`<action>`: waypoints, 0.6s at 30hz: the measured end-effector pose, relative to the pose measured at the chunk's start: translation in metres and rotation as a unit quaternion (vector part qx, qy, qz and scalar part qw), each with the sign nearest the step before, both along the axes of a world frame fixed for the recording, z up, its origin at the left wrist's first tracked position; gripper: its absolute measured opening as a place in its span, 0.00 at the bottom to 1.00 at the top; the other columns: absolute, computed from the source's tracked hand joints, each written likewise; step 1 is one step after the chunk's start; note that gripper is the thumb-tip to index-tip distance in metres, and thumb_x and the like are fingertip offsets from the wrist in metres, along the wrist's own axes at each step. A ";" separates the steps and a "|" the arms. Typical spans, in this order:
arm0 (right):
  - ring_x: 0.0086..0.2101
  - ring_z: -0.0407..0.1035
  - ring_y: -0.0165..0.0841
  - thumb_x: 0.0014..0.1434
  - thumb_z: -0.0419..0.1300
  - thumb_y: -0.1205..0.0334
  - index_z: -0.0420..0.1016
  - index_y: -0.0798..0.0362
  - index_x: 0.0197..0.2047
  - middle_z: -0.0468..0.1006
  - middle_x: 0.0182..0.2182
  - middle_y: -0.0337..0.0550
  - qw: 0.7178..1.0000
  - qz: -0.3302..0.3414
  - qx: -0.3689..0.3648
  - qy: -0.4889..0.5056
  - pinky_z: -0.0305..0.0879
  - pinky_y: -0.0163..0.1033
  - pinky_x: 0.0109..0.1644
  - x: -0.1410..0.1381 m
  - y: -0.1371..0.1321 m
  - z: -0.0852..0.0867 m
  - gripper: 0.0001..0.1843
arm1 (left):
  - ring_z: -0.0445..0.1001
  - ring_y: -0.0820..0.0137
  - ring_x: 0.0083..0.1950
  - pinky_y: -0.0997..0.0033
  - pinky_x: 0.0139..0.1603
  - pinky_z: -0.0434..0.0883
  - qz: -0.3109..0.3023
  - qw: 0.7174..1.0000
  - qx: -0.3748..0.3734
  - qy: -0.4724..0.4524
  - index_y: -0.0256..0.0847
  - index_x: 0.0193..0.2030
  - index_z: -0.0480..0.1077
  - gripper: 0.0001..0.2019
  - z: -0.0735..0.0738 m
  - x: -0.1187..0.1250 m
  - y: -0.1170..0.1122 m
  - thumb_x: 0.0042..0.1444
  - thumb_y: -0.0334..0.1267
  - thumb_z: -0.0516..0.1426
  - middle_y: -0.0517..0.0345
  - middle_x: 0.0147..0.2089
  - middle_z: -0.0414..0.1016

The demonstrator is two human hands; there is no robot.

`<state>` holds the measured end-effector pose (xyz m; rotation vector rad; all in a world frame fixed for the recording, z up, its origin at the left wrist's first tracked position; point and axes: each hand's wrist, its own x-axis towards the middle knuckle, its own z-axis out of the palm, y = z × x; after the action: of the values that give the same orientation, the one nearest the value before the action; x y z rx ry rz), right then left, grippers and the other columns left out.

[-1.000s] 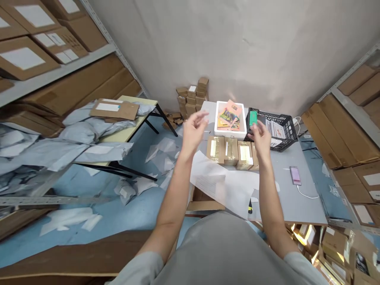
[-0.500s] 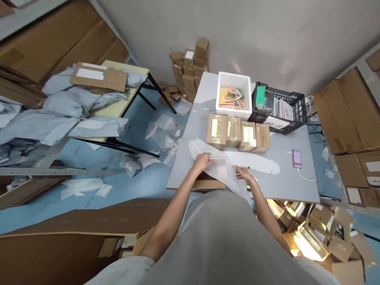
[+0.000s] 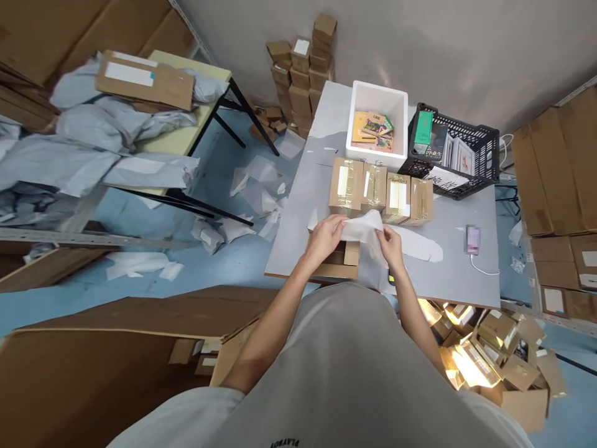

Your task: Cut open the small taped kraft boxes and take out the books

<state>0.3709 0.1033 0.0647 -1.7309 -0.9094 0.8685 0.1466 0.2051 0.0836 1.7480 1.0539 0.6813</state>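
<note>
A thin white, partly see-through wrapping sheet (image 3: 362,228) is bunched between my two hands above the table. My left hand (image 3: 324,241) pinches its left end, and my right hand (image 3: 390,246) grips the right end with fingers closed. Under the sheet, near the table's front edge, lies an open cardboard box (image 3: 336,270), its inside partly covered by my left hand and the sheet. A flat white strip (image 3: 420,243) rests on the table to the right of my right hand. Just beyond the hands stands a row of taped cartons (image 3: 346,185).
Behind the cartons are a white foam box (image 3: 402,124) with booklets and a black crate (image 3: 487,155) with books. A phone (image 3: 472,239) on a cable lies at right. Boxes pile up below right; a large carton (image 3: 140,311) and a parcel-laden table (image 3: 205,118) are left.
Both hands have lifted forward, gathering the wide sheet into a bunch. My right hand has closed on it, and more of the open box shows. The view has shifted slightly.
</note>
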 end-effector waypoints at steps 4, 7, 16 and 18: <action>0.51 0.81 0.48 0.68 0.67 0.34 0.85 0.50 0.50 0.90 0.48 0.50 0.992 -0.041 0.115 0.016 0.79 0.49 0.58 -0.008 0.007 0.046 0.26 | 0.81 0.58 0.48 0.66 0.51 0.78 -0.019 0.983 -0.124 -0.135 0.42 0.49 0.85 0.24 0.024 0.006 -0.008 0.72 0.63 0.64 0.53 0.46 0.88; 0.49 0.81 0.46 0.71 0.65 0.33 0.83 0.50 0.54 0.88 0.49 0.50 0.988 -0.062 0.142 0.021 0.79 0.46 0.55 -0.022 0.016 0.061 0.28 | 0.80 0.63 0.40 0.68 0.43 0.76 -0.040 0.944 -0.244 -0.219 0.41 0.42 0.82 0.28 0.030 0.013 -0.020 0.66 0.69 0.68 0.56 0.38 0.83; 0.59 0.79 0.46 0.75 0.60 0.38 0.77 0.50 0.65 0.83 0.58 0.55 0.986 -0.049 0.154 -0.034 0.77 0.52 0.68 -0.056 0.032 0.045 0.28 | 0.88 0.58 0.51 0.63 0.54 0.82 0.039 0.860 -0.386 -0.332 0.39 0.51 0.79 0.30 0.015 0.035 -0.047 0.48 0.50 0.83 0.50 0.48 0.89; 0.66 0.76 0.47 0.74 0.63 0.36 0.77 0.49 0.67 0.82 0.64 0.58 0.986 -0.030 0.158 -0.033 0.71 0.54 0.76 -0.052 0.027 0.041 0.31 | 0.89 0.56 0.54 0.60 0.58 0.83 0.079 0.849 -0.389 -0.350 0.40 0.54 0.79 0.32 0.011 0.027 -0.041 0.47 0.48 0.83 0.49 0.50 0.90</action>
<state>0.3192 0.1299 0.1054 -1.5094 -0.9760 0.5942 0.1733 0.1645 0.0944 0.6206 0.7785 0.7621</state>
